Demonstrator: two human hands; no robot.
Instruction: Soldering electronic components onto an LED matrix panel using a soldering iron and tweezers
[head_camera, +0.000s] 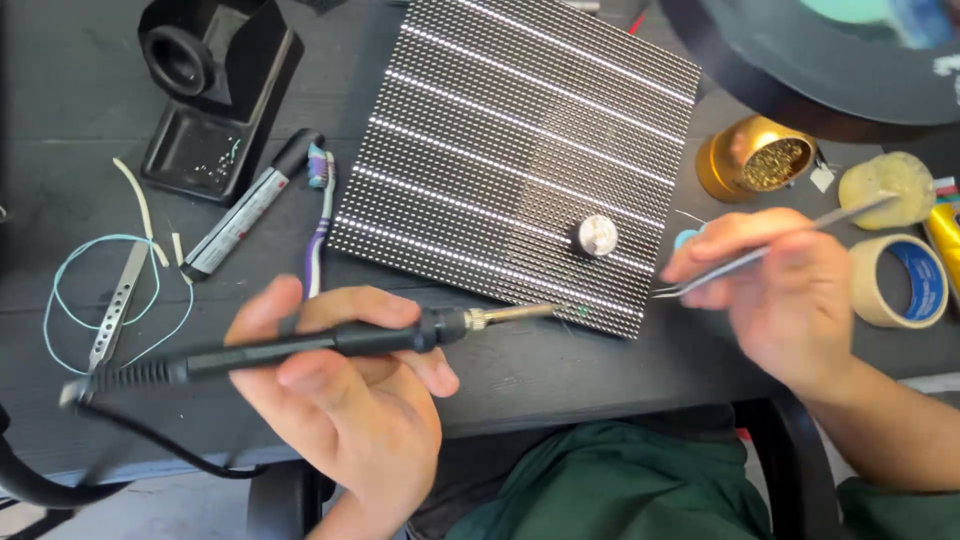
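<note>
My left hand (340, 390) grips a black soldering iron (330, 342) held level, its metal tip reaching the near edge of a dark LED matrix panel (500, 130) lying on the black table. My right hand (780, 290) pinches metal tweezers (760, 255) whose points sit just off the panel's near right corner. The right hand is blurred. A small round silver part (597, 236) rests on the panel near its right side.
A black soldering-iron stand (215, 90) is at the back left. A marker pen (255, 205), a toothbrush (320, 215), spare tweezers (118, 305) and thin pale wire (70, 270) lie left of the panel. A brass tip cleaner (755, 158) and tape roll (900, 282) sit right.
</note>
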